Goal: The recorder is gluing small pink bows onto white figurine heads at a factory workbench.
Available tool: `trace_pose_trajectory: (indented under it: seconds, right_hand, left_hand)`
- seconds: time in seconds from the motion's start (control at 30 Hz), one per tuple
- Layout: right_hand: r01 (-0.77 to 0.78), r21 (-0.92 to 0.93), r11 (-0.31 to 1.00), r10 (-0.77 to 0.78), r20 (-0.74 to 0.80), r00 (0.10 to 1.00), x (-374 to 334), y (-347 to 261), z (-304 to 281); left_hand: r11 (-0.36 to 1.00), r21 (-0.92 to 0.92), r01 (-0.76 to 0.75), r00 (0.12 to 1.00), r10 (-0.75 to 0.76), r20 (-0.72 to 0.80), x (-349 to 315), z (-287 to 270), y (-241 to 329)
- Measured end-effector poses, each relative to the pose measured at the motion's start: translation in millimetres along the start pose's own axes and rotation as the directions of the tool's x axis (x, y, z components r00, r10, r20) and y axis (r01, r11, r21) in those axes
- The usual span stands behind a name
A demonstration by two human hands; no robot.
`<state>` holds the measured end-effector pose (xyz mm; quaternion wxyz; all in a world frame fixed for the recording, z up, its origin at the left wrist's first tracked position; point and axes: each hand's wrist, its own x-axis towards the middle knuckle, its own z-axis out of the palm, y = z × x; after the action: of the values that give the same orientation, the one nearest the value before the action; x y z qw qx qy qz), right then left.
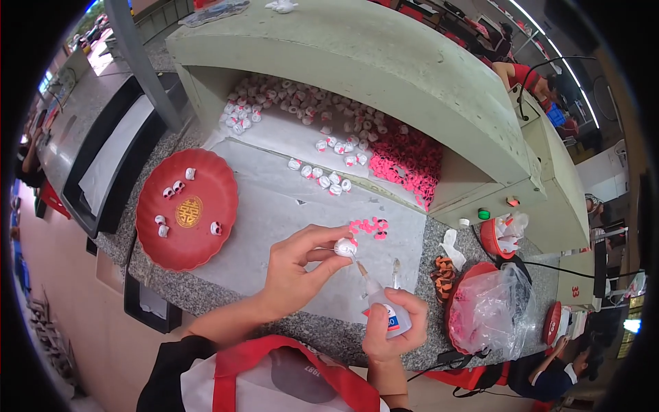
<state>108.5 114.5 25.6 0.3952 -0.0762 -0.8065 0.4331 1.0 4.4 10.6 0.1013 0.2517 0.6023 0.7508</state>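
My left hand (295, 266) pinches a small round white piece (344, 247) with dark line markings and a bit of pink, between thumb and fingertips. In my right hand (396, 334) is a clear squeeze glue bottle (386, 307), its thin nozzle pointing up and touching or very near the underside of the white piece. Just beyond, several small pink pieces (371, 226) lie on the white paper sheet (274, 206). Farther off, a row of similar white pieces (321, 176) rests along the sheet's back edge.
Behind the sheet, a pale green shelf (371, 55) holds many white pieces (302, 99) and a pink pile (410, 165). Left are a red plate (218, 184) with several finished-looking pieces and a black tray (110, 199). Right are an orange-and-black scrunchie (443, 276) and a plastic bag (495, 309).
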Motion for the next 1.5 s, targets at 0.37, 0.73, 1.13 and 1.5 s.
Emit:
trace_pose_trajectory:
  seconds: [0.37,0.73,1.13,1.5]
  right_hand:
    - [0.087,0.040,0.995,-0.088,0.020,0.996,14.2,-0.2,2.6]
    - [0.211,0.043,0.976,-0.214,0.090,0.973,22.3,-4.0,-0.6]
    - [0.217,0.036,0.976,-0.218,0.040,0.975,21.2,-2.3,-3.2]
    - [0.224,-0.008,0.975,-0.224,0.037,0.974,21.9,-1.5,-5.6]
  left_hand:
    - [0.999,-0.033,-0.011,1.000,0.012,0.026,3.0,-2.8,1.2]
    - [0.998,0.035,-0.042,0.999,0.042,0.012,5.8,-7.3,6.6]
    - [0.900,-0.346,0.266,0.963,-0.236,0.127,9.6,-11.8,5.6]
    - [0.894,-0.343,0.288,0.957,-0.262,0.122,9.5,-13.1,7.2]
